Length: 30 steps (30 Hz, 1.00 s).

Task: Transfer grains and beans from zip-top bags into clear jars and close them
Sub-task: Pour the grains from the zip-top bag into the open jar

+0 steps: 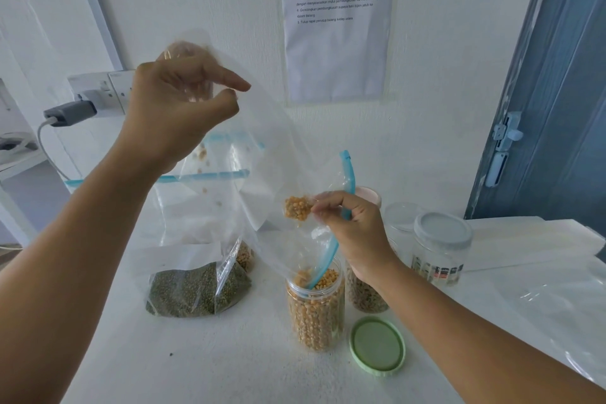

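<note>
Pinching the upturned zip-top bag (262, 147) by its bottom, the left hand (177, 108) lifts it while the right hand (347, 226) fingers squeeze trapped corn toward the mouth, feeding the open jar (316, 308) mid-tabletop.

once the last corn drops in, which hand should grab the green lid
Right. The right hand pinches the bag mouth just above the corn jar, and the green lid lies on that jar's right side. The left hand holds the bag's bottom up high, farther away.
</note>
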{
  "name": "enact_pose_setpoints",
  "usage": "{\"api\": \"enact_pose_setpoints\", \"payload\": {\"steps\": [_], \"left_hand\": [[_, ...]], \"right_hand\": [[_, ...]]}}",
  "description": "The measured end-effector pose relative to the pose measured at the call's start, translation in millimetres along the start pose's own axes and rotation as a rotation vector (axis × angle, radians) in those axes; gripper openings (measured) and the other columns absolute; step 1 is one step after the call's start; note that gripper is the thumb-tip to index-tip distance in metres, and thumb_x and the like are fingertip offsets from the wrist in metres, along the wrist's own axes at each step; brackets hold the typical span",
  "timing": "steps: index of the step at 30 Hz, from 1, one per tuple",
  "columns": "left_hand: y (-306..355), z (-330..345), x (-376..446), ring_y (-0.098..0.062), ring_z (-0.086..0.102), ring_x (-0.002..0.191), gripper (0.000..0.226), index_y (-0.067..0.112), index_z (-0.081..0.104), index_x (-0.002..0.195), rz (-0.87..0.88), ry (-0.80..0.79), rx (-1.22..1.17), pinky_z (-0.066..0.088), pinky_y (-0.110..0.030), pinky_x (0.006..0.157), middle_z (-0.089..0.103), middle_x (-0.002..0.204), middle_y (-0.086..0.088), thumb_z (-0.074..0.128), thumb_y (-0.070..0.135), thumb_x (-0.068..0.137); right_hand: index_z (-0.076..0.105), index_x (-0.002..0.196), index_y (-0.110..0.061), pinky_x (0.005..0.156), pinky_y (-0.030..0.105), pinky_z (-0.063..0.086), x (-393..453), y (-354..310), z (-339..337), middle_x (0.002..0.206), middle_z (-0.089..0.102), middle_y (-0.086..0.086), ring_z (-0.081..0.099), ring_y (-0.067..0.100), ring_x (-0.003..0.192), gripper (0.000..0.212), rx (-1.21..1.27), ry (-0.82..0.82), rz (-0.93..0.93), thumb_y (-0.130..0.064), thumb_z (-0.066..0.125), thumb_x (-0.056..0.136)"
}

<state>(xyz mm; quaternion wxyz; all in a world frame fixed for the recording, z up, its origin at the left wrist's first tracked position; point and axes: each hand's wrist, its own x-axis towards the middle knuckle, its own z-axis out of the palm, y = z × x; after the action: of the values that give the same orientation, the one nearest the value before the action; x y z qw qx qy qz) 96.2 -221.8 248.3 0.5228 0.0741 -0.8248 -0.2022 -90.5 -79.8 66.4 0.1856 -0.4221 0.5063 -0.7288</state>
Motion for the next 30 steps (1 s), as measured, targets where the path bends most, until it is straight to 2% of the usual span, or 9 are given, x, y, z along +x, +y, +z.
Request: {"api": "enact_pose_setpoints", "payload": {"steps": [3,7,10,12,22,27,30], "left_hand": [[-0.4,-2.5,-2.6,-0.015,0.057,0.087,0.033,0.034,0.081,0.092,-0.015,0.010,-0.005,0.046,-0.027,0.079,0.063,0.089,0.004,0.070,0.005,0.081],[-0.4,-3.6,-4.2,-0.024,0.060,0.095,0.031,0.033,0.082,0.092,-0.022,0.007,0.013,0.049,-0.032,0.084,0.065,0.091,0.004,0.070,0.006,0.080],[1.5,-2.3,-4.6,-0.014,0.058,0.098,0.030,0.032,0.082,0.092,-0.038,0.003,0.022,0.046,-0.027,0.086,0.066,0.098,-0.011,0.070,0.006,0.080],[3.2,-0.7,-4.1,-0.012,0.057,0.097,0.030,0.032,0.081,0.091,-0.042,0.010,0.021,0.046,-0.025,0.086,0.065,0.101,-0.014,0.070,0.006,0.079],[1.7,1.6,1.1,-0.014,0.058,0.095,0.030,0.034,0.083,0.086,-0.058,0.040,0.006,0.048,-0.027,0.084,0.062,0.089,0.008,0.070,0.009,0.076],[3.5,2.6,3.7,-0.011,0.058,0.095,0.029,0.030,0.081,0.089,-0.054,0.042,0.013,0.046,-0.022,0.084,0.063,0.091,0.006,0.069,0.005,0.078],[4.0,3.6,4.0,-0.018,0.062,0.100,0.030,0.029,0.081,0.090,-0.026,0.021,0.010,0.050,-0.028,0.090,0.068,0.097,-0.004,0.069,0.002,0.082]], "right_hand": [[0.080,0.079,-0.021,0.095,0.032,0.057,-0.3,-2.8,0.3,0.097,0.076,-0.005,0.070,0.013,0.103,0.027,0.021,0.016,-0.003,0.002,0.072,0.092],[0.079,0.078,-0.018,0.090,0.023,0.054,-3.3,-3.6,2.0,0.095,0.076,-0.008,0.070,0.007,0.100,0.027,0.047,0.016,0.017,0.005,0.071,0.091],[0.080,0.078,-0.020,0.091,0.025,0.055,-3.3,-3.1,1.9,0.097,0.076,-0.006,0.070,0.009,0.102,0.028,0.050,0.017,0.021,0.003,0.072,0.091],[0.080,0.077,-0.023,0.092,0.026,0.055,-3.3,-2.6,1.9,0.098,0.076,-0.006,0.069,0.010,0.103,0.030,0.045,0.019,0.023,0.001,0.072,0.091],[0.081,0.080,-0.023,0.092,0.028,0.056,-3.6,-3.7,1.6,0.099,0.076,-0.005,0.069,0.013,0.105,0.026,0.026,0.006,0.009,-0.001,0.073,0.092],[0.080,0.083,-0.021,0.096,0.030,0.056,-2.9,-2.2,0.4,0.101,0.076,-0.005,0.069,0.013,0.106,0.022,0.029,0.013,0.003,-0.002,0.073,0.093],[0.081,0.083,-0.022,0.100,0.032,0.055,-4.1,-0.1,-0.5,0.107,0.076,-0.006,0.068,0.012,0.109,0.023,0.028,0.020,0.006,-0.002,0.074,0.092]]}}
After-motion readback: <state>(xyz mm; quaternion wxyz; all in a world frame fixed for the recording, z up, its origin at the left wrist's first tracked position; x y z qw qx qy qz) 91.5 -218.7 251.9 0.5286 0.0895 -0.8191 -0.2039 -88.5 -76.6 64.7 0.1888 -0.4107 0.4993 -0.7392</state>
